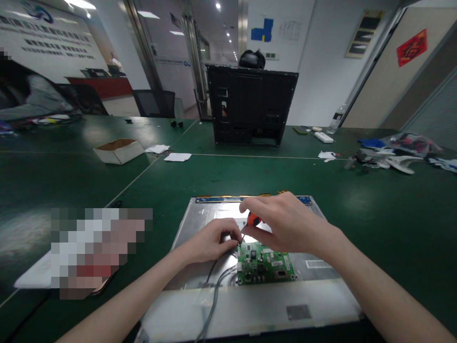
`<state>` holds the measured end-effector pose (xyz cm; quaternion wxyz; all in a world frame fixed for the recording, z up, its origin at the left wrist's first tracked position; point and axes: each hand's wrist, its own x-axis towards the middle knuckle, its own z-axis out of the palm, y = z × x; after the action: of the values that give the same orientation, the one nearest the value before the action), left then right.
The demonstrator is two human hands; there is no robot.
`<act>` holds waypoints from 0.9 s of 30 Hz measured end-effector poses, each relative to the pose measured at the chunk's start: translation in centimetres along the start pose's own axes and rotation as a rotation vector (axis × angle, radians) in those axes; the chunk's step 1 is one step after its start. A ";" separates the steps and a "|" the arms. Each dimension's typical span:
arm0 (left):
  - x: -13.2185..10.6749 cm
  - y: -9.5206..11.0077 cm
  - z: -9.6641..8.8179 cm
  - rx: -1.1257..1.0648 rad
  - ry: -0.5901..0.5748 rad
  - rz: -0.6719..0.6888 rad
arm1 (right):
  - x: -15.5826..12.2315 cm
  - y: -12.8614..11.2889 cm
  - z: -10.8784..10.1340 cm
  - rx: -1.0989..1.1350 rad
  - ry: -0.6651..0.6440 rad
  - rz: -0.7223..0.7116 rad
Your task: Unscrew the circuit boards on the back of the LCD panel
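Observation:
A flat metal-backed display panel lies in front of me on the green table. On its back sits a green circuit board, with grey cables running from its left side toward me. My right hand holds a red and black screwdriver, its shaft slanting down to the board's upper left corner. Beside that tip my left hand has thumb and forefinger pinched together; whatever is between them is too small to make out. A narrow blue circuit strip runs along the panel's far edge.
A black rear cover stands upright across the table, with part of a person's head behind it. An open box and papers lie left of it. Plastic bags and a bottle are at right. A blurred-out object is at left.

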<state>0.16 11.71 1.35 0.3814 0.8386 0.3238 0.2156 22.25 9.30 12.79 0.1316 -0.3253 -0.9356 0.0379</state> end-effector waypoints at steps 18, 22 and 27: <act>0.0 0.2 -0.1 0.004 -0.012 -0.007 | 0.0 0.0 0.1 -0.011 0.007 -0.011; 0.1 0.3 -0.1 -0.001 0.004 0.000 | -0.2 -0.1 -0.2 0.041 -0.013 -0.049; 0.1 0.4 -0.1 -0.012 -0.011 -0.009 | -0.2 -0.3 -0.2 0.089 -0.014 -0.056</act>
<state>0.29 11.69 1.72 0.3891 0.8360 0.3242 0.2110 22.33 8.93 12.99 0.1401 -0.2926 -0.9427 0.0780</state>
